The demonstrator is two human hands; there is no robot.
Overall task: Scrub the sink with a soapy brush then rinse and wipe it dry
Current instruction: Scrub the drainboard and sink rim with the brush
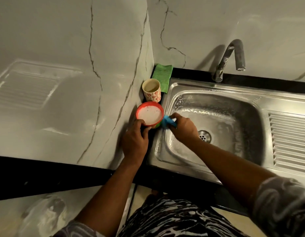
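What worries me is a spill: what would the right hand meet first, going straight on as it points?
Probably the red bowl in the left hand; the right hand aims its blue brush at the rim.

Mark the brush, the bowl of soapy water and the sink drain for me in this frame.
brush [166,120]: head view, on the exposed blue end.
bowl [149,103]: head view, on the far red rim.
drain [205,136]: head view, on the perforated metal strainer.

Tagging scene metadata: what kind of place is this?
Most likely a home kitchen: a stainless steel sink with a ribbed drainboard, a curved tap, set in a dark counter.
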